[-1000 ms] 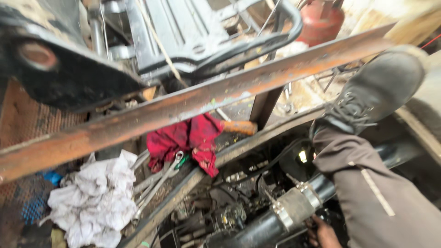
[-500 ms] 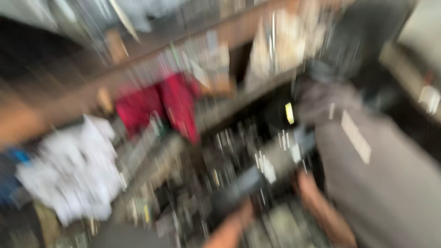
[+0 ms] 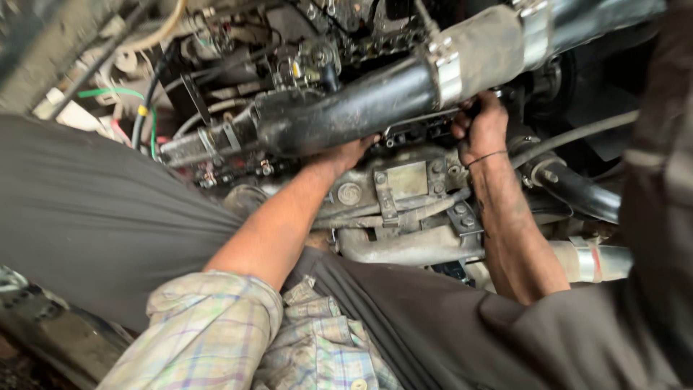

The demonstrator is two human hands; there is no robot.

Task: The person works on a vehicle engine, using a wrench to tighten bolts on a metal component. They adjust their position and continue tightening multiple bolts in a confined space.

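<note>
A crowded, grease-dark engine bay (image 3: 404,188) fills our view, its metal castings, bolts and hoses packed close with no bare surface between them. Nearest us lie our plaid shirt (image 3: 238,339) and grey trousers (image 3: 86,217), knees spread either side of the work. From there our two bare forearms reach up into the machinery. Our left hand (image 3: 346,153) presses up beneath the thick black pipe (image 3: 346,112), fingers tucked out of sight behind it, so we cannot tell whether it grips. Our right hand (image 3: 480,130), a thin band at its wrist, is curled shut around something small under the same pipe, just below the steel hose clamp (image 3: 447,68). Beyond, green and yellow wires (image 3: 141,108) thread through tangled cables at the upper left.
</note>
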